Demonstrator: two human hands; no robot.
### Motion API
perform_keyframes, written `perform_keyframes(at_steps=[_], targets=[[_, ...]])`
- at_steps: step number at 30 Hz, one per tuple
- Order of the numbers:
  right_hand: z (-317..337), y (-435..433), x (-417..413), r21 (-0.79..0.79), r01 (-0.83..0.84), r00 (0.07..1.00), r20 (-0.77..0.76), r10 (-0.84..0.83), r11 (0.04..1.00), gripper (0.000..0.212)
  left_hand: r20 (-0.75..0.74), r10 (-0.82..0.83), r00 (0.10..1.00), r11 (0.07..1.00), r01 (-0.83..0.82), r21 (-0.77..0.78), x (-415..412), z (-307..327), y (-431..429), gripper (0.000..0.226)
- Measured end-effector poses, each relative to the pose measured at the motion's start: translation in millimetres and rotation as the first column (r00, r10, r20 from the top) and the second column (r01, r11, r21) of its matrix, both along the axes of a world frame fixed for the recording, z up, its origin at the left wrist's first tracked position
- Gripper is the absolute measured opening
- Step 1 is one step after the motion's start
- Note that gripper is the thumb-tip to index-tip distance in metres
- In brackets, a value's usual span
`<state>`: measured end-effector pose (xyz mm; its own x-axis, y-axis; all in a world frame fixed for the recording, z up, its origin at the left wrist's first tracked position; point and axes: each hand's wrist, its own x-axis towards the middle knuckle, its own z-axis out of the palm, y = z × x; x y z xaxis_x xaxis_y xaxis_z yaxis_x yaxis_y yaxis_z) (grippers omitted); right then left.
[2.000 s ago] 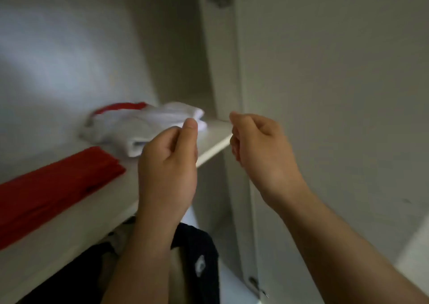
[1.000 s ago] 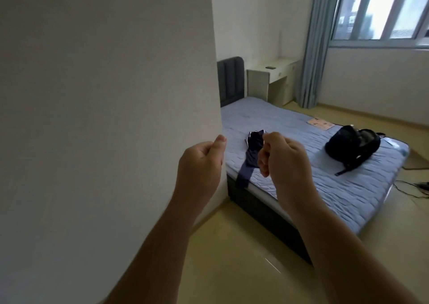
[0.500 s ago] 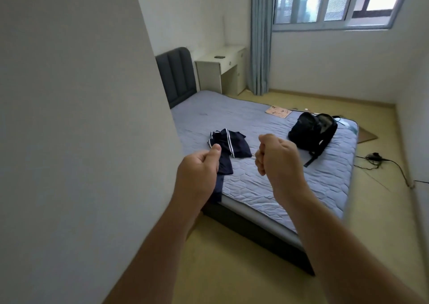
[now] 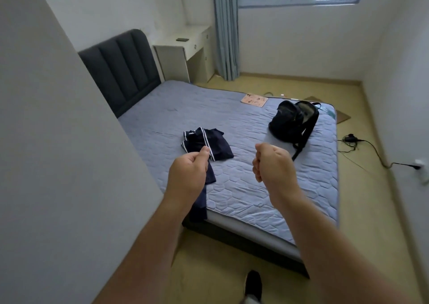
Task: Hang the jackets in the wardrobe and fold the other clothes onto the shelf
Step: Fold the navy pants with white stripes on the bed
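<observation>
1. White and flat, a panel [image 4: 58, 141] fills the left side of my view from top to bottom.
2. Blue-grey quilting covers the bed [image 4: 255, 194], which stands ahead of me with its near left corner close to the panel.
3. Yellowish floor [image 4: 371, 210] runs round the bed's foot and right side; a dark cable lies on it to the right.
4. Dark grey and padded, the headboard [image 4: 120, 69] stands upright at the far left end of the bed.
5. A pale blue curtain [image 4: 226, 29] hangs in the far corner, beside the window.
6. A white desk [image 4: 183, 50] sits between the headboard and the curtain.
7. A black backpack [image 4: 293, 122] lies on the far right part of the mattress, its top unzipped.
8. The navy garment [image 4: 209, 143], trimmed with white stripes, lies crumpled on the near left part of the mattress, well apart from the backpack; one end trails over the near edge of the bed.
9. My left hand [image 4: 188, 171] is held out in the air in a fist, thumb pressed on the forefinger, gripping nothing that I can see; it partly hides the garment.
10. My right hand [image 4: 272, 164] is likewise curled into an empty fist, level with the left and apart from it.
11. A black shoe [image 4: 253, 282] shows at the bottom edge, on the floor.
12. A pink sheet [image 4: 254, 99] lies at the far edge of the bed.
13. A dark phone [image 4: 182, 39] lies flat on the desk.
</observation>
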<state>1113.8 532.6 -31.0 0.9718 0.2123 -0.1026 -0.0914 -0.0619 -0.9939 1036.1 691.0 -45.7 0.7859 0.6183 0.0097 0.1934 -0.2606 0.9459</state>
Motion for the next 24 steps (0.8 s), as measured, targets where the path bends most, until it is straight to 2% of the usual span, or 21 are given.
perform_keyframes(at_steps=[5,12,14,18,21,24], targets=[[-38.5,37.9,94.1,-0.043,-0.001,0.995,-0.103,-0.004,0.999,0.049,-0.147,-0.014,0.989,0.999,0.020,0.039,85.7,-35.1,38.6,0.054],[-73.2,101.4,189.3,-0.122,-0.048,0.973,-0.232,0.018,0.991,0.026,-0.348,0.040,0.937,0.999,-0.038,0.014,176.4,-71.6,106.7,0.050],[-85.6,116.3,206.0,-0.163,-0.077,0.966,-0.258,0.033,0.984,0.030,-0.396,0.040,0.917,0.999,-0.048,-0.011,192.0,-90.9,123.1,0.050],[-132.2,150.7,242.0,-0.237,-0.116,0.942,-0.334,0.031,0.965,0.040,-0.516,0.003,0.857,0.995,-0.056,-0.087,228.9,-153.1,165.2,0.052],[-179.9,176.3,263.4,-0.311,-0.129,0.921,-0.390,-0.003,0.942,0.032,-0.600,-0.045,0.798,0.983,-0.071,-0.168,256.6,-218.2,200.5,0.046],[-232.9,200.7,281.2,-0.351,-0.130,0.883,-0.466,-0.052,0.927,0.027,-0.707,-0.095,0.701,0.973,-0.084,-0.214,284.8,-288.5,232.6,0.035]])
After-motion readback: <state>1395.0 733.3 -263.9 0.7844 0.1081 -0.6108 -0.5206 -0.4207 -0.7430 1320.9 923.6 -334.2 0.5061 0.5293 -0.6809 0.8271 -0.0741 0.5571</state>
